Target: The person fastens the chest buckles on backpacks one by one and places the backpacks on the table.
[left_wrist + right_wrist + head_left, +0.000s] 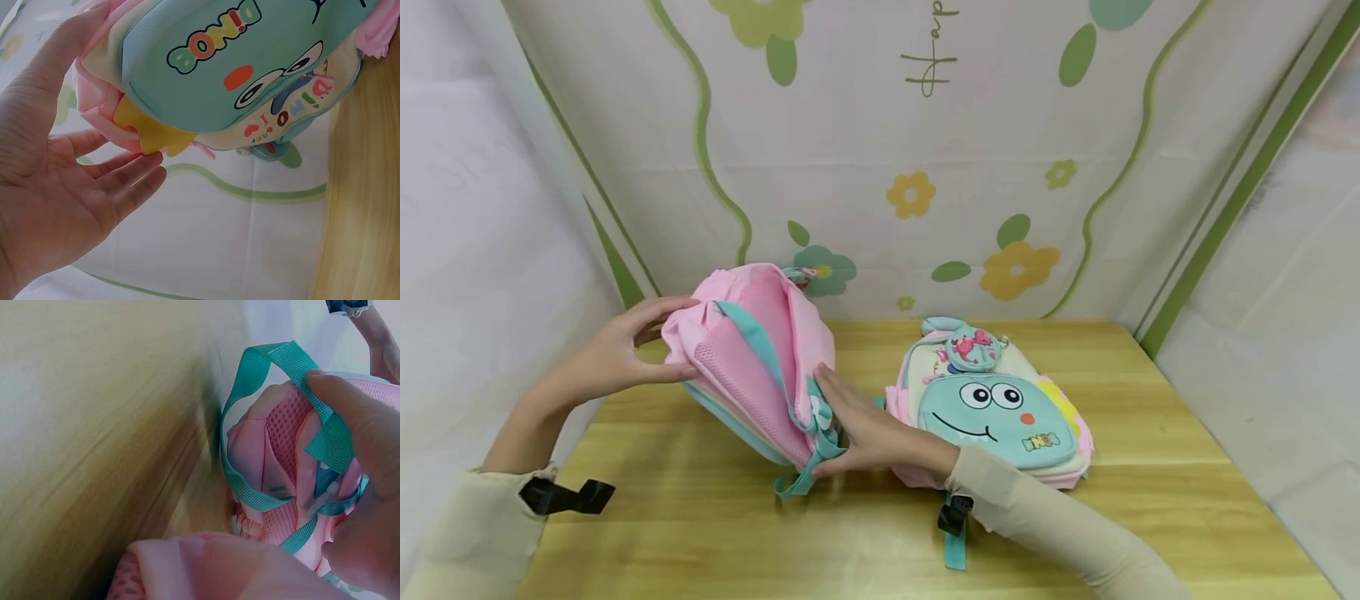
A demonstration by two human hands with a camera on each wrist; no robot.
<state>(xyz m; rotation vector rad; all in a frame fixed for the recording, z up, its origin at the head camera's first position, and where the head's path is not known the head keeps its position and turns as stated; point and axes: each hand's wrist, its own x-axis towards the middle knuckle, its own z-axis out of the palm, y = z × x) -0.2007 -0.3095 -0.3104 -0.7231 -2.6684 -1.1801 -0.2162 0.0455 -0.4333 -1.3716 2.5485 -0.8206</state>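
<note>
A pink and teal child's backpack (pixel 752 358) is held tilted at the left of the table, its pink mesh back and teal straps facing the head camera. My left hand (pixel 617 350) grips its left end; in the left wrist view the fingertips touch a yellow spiky trim (pixel 150 131) beside the teal cartoon front pocket (pixel 194 81). My right hand (pixel 872 429) holds the near right side of the same backpack, thumb against a teal webbing strap (pixel 297 369). What the right fingers press on is partly hidden.
To the right, a second backpack (pixel 992 417) lies on the wooden table (pixel 1150 417), its smiling face up and a round pouch (pixel 973 347) on top. Its teal strap (pixel 955 550) trails toward the front. A flower-printed cloth (pixel 865 125) hangs behind; white cloth flanks both sides.
</note>
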